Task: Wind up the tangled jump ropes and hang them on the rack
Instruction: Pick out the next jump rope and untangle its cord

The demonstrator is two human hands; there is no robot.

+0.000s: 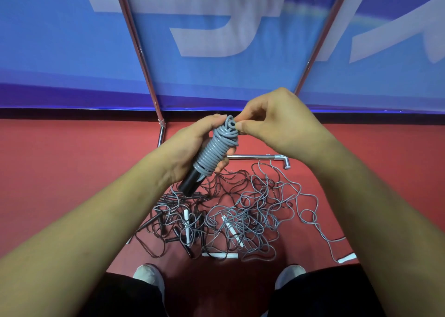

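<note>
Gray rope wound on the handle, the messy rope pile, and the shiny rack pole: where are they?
Wound gray rope (212, 152): head view, middle of the coils.
Rope pile (250, 218): head view, gray tangle's middle.
Rack pole (137, 42): head view, left upright's shaft.

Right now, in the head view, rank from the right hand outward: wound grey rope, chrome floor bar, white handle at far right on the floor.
1. wound grey rope, pinched at its fingers.
2. chrome floor bar, just below.
3. white handle, lower right, farthest.

A blue banner (72, 52) with pale lettering stands beyond the hands; red floor (60, 160) spreads beneath them, two pale shoes (149, 277) below the wrists.
</note>
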